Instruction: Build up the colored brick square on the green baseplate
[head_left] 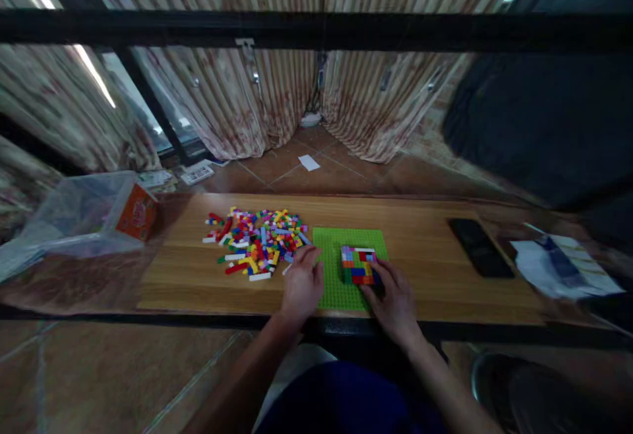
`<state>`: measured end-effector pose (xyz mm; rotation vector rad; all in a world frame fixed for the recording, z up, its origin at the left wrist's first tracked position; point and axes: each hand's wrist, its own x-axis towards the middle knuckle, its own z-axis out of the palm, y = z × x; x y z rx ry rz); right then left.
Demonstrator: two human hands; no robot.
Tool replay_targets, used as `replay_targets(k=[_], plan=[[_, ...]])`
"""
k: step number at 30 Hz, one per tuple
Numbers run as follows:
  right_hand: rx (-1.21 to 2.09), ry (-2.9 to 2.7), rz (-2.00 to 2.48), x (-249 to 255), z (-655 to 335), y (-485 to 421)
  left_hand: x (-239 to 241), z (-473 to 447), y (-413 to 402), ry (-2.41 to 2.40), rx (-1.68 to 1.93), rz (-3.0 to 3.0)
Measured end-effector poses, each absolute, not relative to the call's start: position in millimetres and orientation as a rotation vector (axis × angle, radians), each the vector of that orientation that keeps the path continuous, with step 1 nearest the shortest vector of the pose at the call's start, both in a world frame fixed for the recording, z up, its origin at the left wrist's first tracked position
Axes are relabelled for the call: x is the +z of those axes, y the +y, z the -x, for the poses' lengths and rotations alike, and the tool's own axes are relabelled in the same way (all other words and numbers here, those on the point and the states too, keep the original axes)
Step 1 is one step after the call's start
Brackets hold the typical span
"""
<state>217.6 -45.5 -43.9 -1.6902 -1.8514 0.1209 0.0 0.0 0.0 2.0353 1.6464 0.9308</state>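
A green studded baseplate [331, 295] lies on the wooden board. On it stands a low block of toy bricks [359, 266] in red, blue, yellow, white, green and orange. My right hand [394, 299] grips this brick block at its right side and near corner, thumb in front and fingers behind. At the baseplate's left edge is my left hand [301, 282], its fingers curled in; anything between them is hidden. Just left of that hand spreads a loose pile of mixed toy bricks [262, 243], some of them under or close to its fingertips.
A black phone [481, 247] lies on the right of the wooden board [425, 236]. Beyond it are papers and a plastic packet [564, 266]. A clear plastic box [84, 213] with an orange label stands at the left. Curtains [277, 97] hang behind a dark rail.
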Motion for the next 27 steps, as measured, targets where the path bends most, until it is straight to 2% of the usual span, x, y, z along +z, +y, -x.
replay_targets(k=[4, 9, 19, 27], plan=[[0.131, -1.832, 1.706, -44.2, -216.7, -44.8, 4.5, 27.7, 10.3, 1.775, 0.925, -2.084], [0.104, -1.832, 1.703, -44.4, -216.6, -45.1, 10.8, 32.0, 30.4, 1.864, 0.726, -2.267], [0.096, -1.829, 1.681, -42.5, -215.4, -45.9, 22.6, 36.2, 80.6, 1.512, 0.186, -2.720], [0.111, -1.832, 1.700, -39.9, -213.5, -47.0, 25.4, 34.0, 85.3, 1.366, 0.210, -2.698]])
